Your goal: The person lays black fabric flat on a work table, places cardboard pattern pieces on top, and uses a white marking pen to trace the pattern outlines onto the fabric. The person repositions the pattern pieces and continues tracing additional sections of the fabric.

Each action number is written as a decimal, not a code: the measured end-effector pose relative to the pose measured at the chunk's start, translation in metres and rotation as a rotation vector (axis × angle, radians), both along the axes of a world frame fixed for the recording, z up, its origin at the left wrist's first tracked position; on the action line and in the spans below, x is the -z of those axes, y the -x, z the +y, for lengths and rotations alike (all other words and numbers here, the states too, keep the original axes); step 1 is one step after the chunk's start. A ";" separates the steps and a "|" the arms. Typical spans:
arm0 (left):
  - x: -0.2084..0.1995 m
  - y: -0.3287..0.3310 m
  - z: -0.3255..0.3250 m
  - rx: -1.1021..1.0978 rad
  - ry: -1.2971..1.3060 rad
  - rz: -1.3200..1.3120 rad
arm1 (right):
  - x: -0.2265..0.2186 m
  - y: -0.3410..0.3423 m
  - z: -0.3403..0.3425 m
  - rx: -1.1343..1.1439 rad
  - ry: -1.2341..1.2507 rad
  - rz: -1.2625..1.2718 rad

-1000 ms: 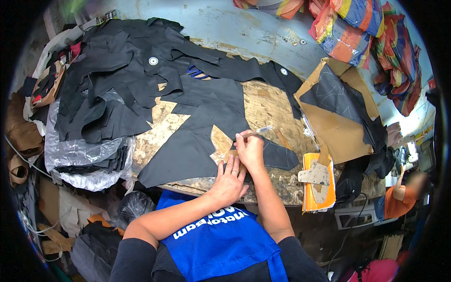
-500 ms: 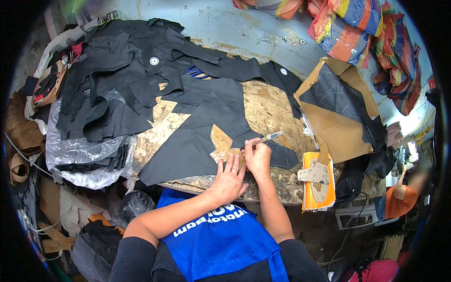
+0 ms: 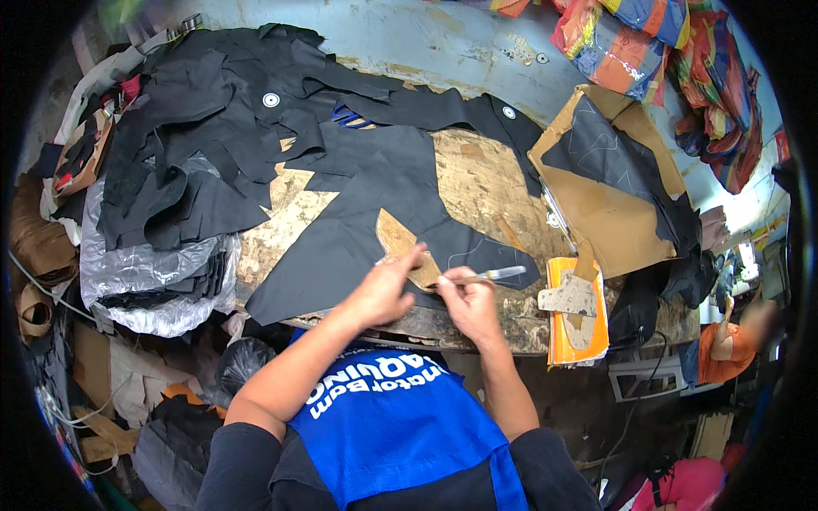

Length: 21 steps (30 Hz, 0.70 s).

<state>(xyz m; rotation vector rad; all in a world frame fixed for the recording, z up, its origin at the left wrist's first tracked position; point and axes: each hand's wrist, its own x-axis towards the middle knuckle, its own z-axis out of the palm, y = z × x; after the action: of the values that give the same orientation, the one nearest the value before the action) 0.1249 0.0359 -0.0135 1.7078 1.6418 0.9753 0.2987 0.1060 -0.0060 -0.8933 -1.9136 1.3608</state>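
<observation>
A black leather-like sheet lies across the near part of the worktable, and a tan cardboard pattern piece rests on it. My left hand lies over the pattern's lower part with its fingers stretched out, covering some of it. In my right hand is a slim silver-and-white pen, pinched near its tip. That tip is at the pattern's lower right edge. Pale outlines show on the sheet to the right of the pattern.
Black scraps are heaped at the back left, above a plastic-wrapped stack. On the right stand an open cardboard box and an orange pad with grey pattern pieces on it. A person in orange is farther right.
The pen tip has moved down along the pattern's right edge, and the pen lies flatter. My left hand has shifted left and turned, its fingers now pointing more to the right.
</observation>
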 end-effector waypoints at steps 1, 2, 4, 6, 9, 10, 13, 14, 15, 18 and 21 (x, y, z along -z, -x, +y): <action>-0.001 0.011 0.001 0.021 0.077 -0.122 | 0.005 0.008 -0.001 -0.037 0.012 -0.028; -0.002 0.021 0.001 0.042 0.127 -0.265 | 0.011 0.016 -0.002 -0.087 0.070 -0.033; -0.002 0.030 0.002 0.096 0.158 -0.448 | 0.019 0.030 -0.003 -0.164 -0.069 -0.018; -0.001 0.035 0.002 0.124 0.181 -0.547 | 0.023 0.037 -0.003 -0.169 -0.055 -0.004; 0.001 0.036 0.003 0.134 0.197 -0.568 | 0.024 0.042 -0.002 -0.170 -0.146 -0.027; 0.001 0.036 0.004 0.140 0.191 -0.588 | 0.024 0.042 -0.002 -0.173 -0.193 -0.003; 0.003 0.036 0.004 0.137 0.184 -0.575 | 0.020 0.039 -0.002 -0.203 -0.155 0.008; 0.003 0.036 0.003 0.131 0.183 -0.566 | 0.019 0.039 -0.002 -0.228 -0.121 0.029; 0.003 0.036 0.003 0.125 0.182 -0.558 | 0.019 0.038 -0.001 -0.217 -0.148 -0.016; 0.003 0.033 0.003 0.111 0.158 -0.487 | 0.018 0.039 0.000 -0.208 -0.238 -0.038; 0.001 0.030 0.003 0.091 0.130 -0.359 | 0.017 0.041 0.003 -0.174 -0.307 -0.012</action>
<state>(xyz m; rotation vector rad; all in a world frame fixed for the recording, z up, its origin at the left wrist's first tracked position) 0.0948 0.0393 -0.0143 1.4130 1.3513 1.0374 0.2578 0.1088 -0.0228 -0.5979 -2.1754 1.1145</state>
